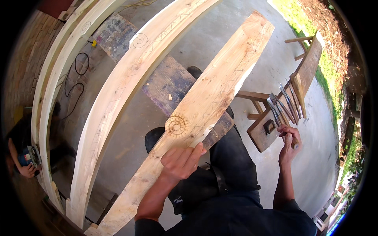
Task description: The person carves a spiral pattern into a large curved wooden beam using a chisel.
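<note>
Brown wood showed in your right hand (289, 137): its fingers wrapped a handle (294, 144). Your left hand (180, 161) curled narrow over the plank (220, 84), perhaps to steady it; whether it gripped anything, I couldn't tell. The plank, bearing a spiral (176, 125), slanted before you across a stained board (167, 84), seemingly its support. Chisels (289, 108) lay together on the bench (258, 135), probably for easy reach. Your right arm (284, 181) reached sideways; your left forearm (155, 196) angled inward.
</note>
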Demonstrator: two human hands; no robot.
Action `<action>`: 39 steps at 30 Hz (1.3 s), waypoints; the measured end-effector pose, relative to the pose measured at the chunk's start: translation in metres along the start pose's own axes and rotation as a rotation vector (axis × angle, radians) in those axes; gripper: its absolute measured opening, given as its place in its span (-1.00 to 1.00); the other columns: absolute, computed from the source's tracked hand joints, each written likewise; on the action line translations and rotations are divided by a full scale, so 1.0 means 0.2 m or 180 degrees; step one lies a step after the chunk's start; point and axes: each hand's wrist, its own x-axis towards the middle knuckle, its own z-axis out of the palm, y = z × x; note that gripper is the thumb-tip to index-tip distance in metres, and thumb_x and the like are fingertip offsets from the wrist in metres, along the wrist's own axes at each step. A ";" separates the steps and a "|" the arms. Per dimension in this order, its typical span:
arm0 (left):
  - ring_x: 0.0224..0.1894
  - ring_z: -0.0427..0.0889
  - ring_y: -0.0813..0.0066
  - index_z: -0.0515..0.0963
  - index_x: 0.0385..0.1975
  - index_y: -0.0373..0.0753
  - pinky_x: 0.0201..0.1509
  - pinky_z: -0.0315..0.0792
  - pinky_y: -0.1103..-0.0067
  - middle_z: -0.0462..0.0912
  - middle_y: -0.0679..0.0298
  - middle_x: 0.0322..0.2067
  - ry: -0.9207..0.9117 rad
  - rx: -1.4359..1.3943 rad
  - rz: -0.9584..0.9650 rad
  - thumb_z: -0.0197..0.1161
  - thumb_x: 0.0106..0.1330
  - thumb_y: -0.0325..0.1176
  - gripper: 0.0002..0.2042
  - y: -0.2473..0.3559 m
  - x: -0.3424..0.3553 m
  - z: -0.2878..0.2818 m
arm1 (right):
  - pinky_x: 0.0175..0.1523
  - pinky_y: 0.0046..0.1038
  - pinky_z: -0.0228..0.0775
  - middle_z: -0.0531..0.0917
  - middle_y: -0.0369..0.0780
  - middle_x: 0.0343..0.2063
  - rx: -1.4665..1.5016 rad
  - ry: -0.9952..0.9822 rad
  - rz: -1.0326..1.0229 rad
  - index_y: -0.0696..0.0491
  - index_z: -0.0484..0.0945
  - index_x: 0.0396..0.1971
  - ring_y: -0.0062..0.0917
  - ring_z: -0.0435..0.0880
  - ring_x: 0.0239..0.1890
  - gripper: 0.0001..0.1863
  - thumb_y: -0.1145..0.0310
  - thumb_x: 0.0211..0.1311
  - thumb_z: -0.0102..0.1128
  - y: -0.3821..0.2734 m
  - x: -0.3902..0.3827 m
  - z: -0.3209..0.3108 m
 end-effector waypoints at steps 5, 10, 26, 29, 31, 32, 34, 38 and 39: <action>-0.56 0.49 0.57 0.78 0.10 -0.27 -0.49 0.32 0.58 0.64 0.41 -0.44 0.0006 -0.0020 0.0099 0.59 0.40 -0.36 -0.68 -0.01 -0.02 -0.01 | -0.15 -0.37 0.68 0.82 -0.05 -0.25 0.0178 -0.0961 -0.1053 0.14 0.59 -0.16 -0.31 0.84 -0.28 -0.35 -0.28 0.54 0.35 -0.41 0.00 0.18; -0.50 0.69 0.51 0.64 0.28 -0.30 -0.44 0.42 0.55 0.78 0.29 -0.40 0.0053 -0.0228 0.0075 0.59 0.41 -0.38 -0.53 0.01 -0.05 -0.03 | -0.15 -0.33 0.74 0.86 -0.08 -0.20 0.1096 -0.2269 -0.1452 0.08 0.60 -0.15 -0.25 0.91 -0.23 -0.44 -0.17 0.44 0.51 -0.67 -0.02 0.41; -0.54 0.66 0.52 0.77 0.08 -0.37 -0.46 0.43 0.57 0.69 0.36 -0.50 0.0316 -0.0434 -0.0508 0.60 0.33 -0.45 -0.66 -0.05 -0.06 -0.06 | -0.13 -0.31 0.72 0.87 0.03 -0.19 0.2116 -0.2020 -0.0910 0.10 0.48 0.10 -0.24 0.91 -0.28 -0.32 -0.17 0.39 0.56 -0.69 -0.13 0.73; -0.56 0.62 0.61 0.80 0.05 -0.37 -0.47 0.37 0.61 0.67 0.41 -0.51 0.0411 -0.0408 -0.0662 0.62 0.35 -0.41 -0.67 -0.06 -0.09 -0.07 | -0.13 -0.28 0.69 0.87 0.06 -0.18 0.2203 -0.2016 -0.0878 0.07 0.43 0.14 -0.22 0.91 -0.26 -0.28 -0.17 0.37 0.58 -0.68 -0.14 0.78; -0.57 0.62 0.60 0.80 0.04 -0.37 -0.47 0.37 0.61 0.69 0.39 -0.50 0.0282 -0.0411 -0.0713 0.65 0.31 -0.42 -0.66 -0.06 -0.07 -0.11 | -0.12 -0.28 0.67 0.87 0.06 -0.17 0.2167 -0.1805 -0.0966 0.07 0.45 0.11 -0.22 0.91 -0.27 -0.29 -0.21 0.38 0.56 -0.68 -0.17 0.81; -0.57 0.62 0.59 0.80 0.03 -0.37 -0.47 0.38 0.60 0.69 0.39 -0.50 0.0297 -0.0419 -0.0735 0.65 0.32 -0.41 -0.67 -0.06 -0.07 -0.10 | -0.12 -0.28 0.67 0.88 0.07 -0.17 0.2152 -0.1695 -0.1008 0.07 0.46 0.10 -0.22 0.91 -0.27 -0.29 -0.23 0.38 0.55 -0.68 -0.18 0.82; -0.57 0.62 0.58 0.80 0.01 -0.37 -0.47 0.39 0.59 0.70 0.39 -0.49 0.0289 -0.0424 -0.0759 0.63 0.33 -0.39 -0.69 -0.07 -0.09 -0.10 | -0.05 -0.24 0.70 0.88 0.06 -0.16 0.1998 -0.1702 -0.1108 0.07 0.49 0.03 -0.21 0.92 -0.23 -0.34 -0.23 0.41 0.51 -0.71 -0.19 0.86; -0.51 0.67 0.51 0.80 0.02 -0.38 -0.44 0.43 0.55 0.72 0.33 -0.44 0.0110 -0.0548 -0.0671 0.58 0.37 -0.34 -0.68 -0.09 -0.09 -0.12 | 0.09 -0.16 0.74 0.88 0.01 -0.16 0.1445 -0.2134 -0.1499 0.11 0.60 -0.06 -0.19 0.92 -0.15 -0.44 -0.14 0.43 0.50 -0.80 -0.10 0.89; -0.46 0.71 0.46 0.78 0.05 -0.38 -0.38 0.48 0.54 0.74 0.28 -0.39 0.0067 -0.0673 -0.0614 0.57 0.38 -0.33 -0.67 -0.09 -0.09 -0.12 | 0.10 -0.15 0.75 0.88 -0.01 -0.16 0.1353 -0.2234 -0.1580 0.13 0.63 -0.06 -0.18 0.92 -0.13 -0.47 -0.08 0.42 0.51 -0.83 -0.06 0.89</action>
